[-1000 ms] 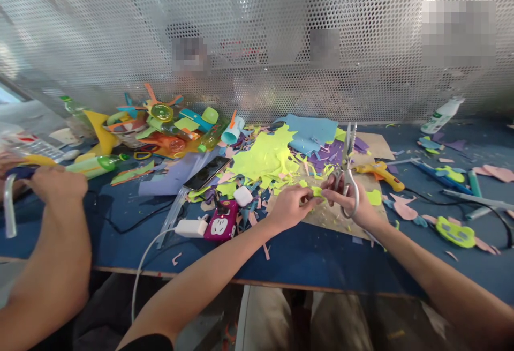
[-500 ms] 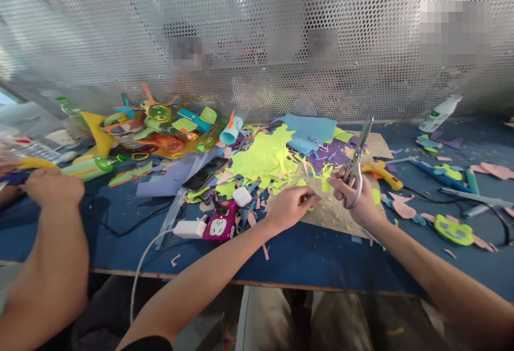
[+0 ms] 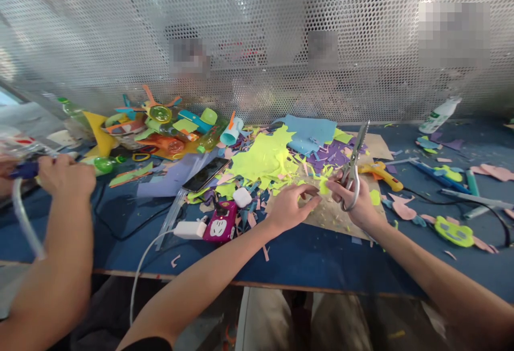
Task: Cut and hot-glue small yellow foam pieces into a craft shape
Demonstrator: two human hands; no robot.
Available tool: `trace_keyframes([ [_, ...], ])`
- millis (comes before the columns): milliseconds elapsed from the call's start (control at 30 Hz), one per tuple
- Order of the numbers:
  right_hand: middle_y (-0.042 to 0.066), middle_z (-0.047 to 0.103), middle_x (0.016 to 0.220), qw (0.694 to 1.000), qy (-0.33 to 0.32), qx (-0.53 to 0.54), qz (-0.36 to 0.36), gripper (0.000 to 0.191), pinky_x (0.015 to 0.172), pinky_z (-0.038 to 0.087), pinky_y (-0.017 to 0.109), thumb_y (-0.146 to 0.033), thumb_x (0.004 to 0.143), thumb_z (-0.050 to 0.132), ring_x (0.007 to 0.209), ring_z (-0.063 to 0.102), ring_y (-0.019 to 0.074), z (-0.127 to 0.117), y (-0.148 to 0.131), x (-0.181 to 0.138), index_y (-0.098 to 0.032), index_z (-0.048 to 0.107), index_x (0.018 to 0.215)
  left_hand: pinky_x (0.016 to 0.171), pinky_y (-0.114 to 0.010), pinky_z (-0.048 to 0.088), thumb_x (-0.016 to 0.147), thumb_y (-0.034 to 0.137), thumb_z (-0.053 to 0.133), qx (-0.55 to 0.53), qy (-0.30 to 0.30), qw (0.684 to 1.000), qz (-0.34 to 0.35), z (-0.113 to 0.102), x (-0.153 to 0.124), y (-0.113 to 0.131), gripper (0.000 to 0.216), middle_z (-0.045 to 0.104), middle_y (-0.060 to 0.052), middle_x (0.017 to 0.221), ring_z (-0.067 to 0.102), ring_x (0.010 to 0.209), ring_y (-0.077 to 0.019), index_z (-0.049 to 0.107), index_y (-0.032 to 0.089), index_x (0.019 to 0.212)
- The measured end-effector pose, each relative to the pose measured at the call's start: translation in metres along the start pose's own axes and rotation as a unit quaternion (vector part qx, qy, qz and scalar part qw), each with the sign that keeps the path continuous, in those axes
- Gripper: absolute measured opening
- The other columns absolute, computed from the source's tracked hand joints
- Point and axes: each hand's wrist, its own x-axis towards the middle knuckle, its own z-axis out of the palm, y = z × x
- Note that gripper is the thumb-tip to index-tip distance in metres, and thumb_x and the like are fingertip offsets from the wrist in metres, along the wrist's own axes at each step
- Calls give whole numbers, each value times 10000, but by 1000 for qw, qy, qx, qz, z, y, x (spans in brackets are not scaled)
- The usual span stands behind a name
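My right hand is closed around silver scissors, whose blades point up and away. A small yellow-green foam scrap sits at the thumb and fingertips of that same hand. Just left of it, my left hand hovers low over the brown board; its fingers are bent and apart, with nothing visible in them. Beyond both hands lies a large jagged yellow-green foam sheet among many cut scraps.
A black phone, a white earbud case and a magenta power box lie left of my hands. A yellow glue gun is at right. A co-worker's hand works at far left. A perforated metal screen stands behind.
My right hand has shifted slightly left with the scissors and scrap, closer to my left hand. My left hand's fingers have opened a little. The co-worker's hand has moved right.
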Motion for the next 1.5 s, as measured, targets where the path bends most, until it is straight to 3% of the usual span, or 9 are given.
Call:
trace_keyframes([
  [267,-46,622,698,997,-67,-28,-12,371,495,397,243,-393,669,853,503,464,83,4,-9,-7,-244,555,833,694,-296,509,943,499,546,16,36,999,21,2,1,-4,335,720,-44,846,657,767,-182,702,205,983],
  [433,-32,655,753,998,-59,-27,-8,415,511,411,251,-394,627,882,520,479,91,3,-4,-6,-244,575,862,736,-310,509,942,474,562,14,62,998,23,2,0,-5,296,722,-44,871,661,809,-189,699,214,980],
  [700,-35,650,675,996,-71,-49,-1,457,453,365,238,-452,595,893,478,462,93,5,-9,-7,-241,569,839,731,-290,504,961,428,536,-22,65,998,15,1,0,-2,268,702,-36,859,648,785,-166,678,203,995],
  [900,-53,578,614,990,-117,-81,11,386,438,379,246,-507,685,818,445,485,104,2,-13,-8,-239,571,811,702,-277,474,970,418,512,-75,88,993,-1,-1,-1,3,269,677,-45,851,603,757,-158,655,193,935],
  [1000,-47,553,624,976,-194,-101,-7,390,498,432,274,-599,768,703,491,525,129,-4,-15,-6,-234,569,799,698,-273,457,971,414,507,-104,123,987,-26,-3,-2,2,265,646,-35,811,581,749,-153,637,188,922],
  [1100,-27,567,716,951,-250,-177,-44,463,574,444,289,-679,768,653,598,524,144,-10,-18,-4,-227,565,819,691,-269,447,962,438,516,-126,158,978,-48,-5,-3,-1,274,617,-29,803,566,752,-152,621,189,916],
  [1267,-20,534,773,910,-334,-241,-46,587,614,422,294,-802,775,519,659,475,151,-13,-24,-4,-221,546,854,697,-272,423,964,430,520,-142,185,971,-44,-9,-3,-2,267,574,-21,774,529,740,-145,615,190,893],
  [1500,-20,520,770,884,-380,-269,-40,655,630,400,300,-862,761,418,670,451,161,-14,-31,-6,-226,522,880,700,-281,419,960,444,520,-139,179,973,-43,-11,-3,-2,293,585,-30,781,518,735,-149,630,184,882],
])
